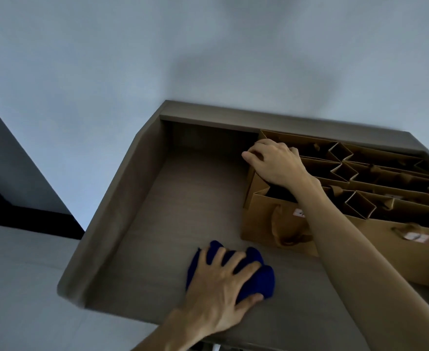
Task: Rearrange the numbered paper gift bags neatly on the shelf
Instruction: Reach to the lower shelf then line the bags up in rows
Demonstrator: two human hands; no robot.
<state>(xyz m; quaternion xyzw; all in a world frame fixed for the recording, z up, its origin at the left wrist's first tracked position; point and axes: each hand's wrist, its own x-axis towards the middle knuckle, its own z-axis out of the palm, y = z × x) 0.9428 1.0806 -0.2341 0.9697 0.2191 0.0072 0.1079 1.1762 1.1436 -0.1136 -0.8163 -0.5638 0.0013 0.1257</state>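
Note:
Several brown paper gift bags (375, 173) stand in rows on the right half of a brown shelf (183, 198). My right hand (274, 160) reaches over them and grips the top edge of the left end of the bags (256, 183), fingers curled over the rim. The nearest bag (266, 224) carries a twisted paper handle and a small white label. Another labelled bag (411, 252) stands at the front right. My left hand (223, 279) presses a crumpled blue cloth (261, 277) onto the shelf near the front edge, fingers spread and curled over it.
The shelf has a raised rim (112, 198) along its left side and back. A pale wall (208, 59) rises behind it. A dark opening (10, 188) lies at the left, with a light surface (18, 287) below the shelf.

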